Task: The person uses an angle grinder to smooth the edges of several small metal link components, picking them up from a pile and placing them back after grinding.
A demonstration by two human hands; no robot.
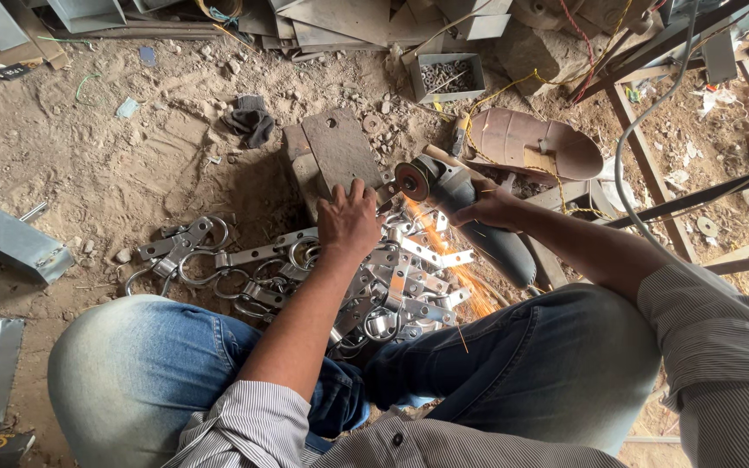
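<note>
My right hand [489, 208] grips a grey angle grinder [470, 212] whose disc [412, 180] throws orange sparks [457, 260] down toward my knees. My left hand [348, 221] presses down on a small metal piece at the edge of a thick rusty steel block [335, 152], right beside the disc. The piece itself is mostly hidden under my fingers. Below both hands lies a pile of flat metal brackets with rings [392, 286], spread between my jeans-clad knees.
Dirt floor all around. More ring brackets [188, 247] lie to the left. Galvanised sheet pieces [10, 238] sit at the left edge, a box of small metal parts [448, 76] at the back, a curved metal shell [535, 143] and steel frame bars [652, 165] to the right.
</note>
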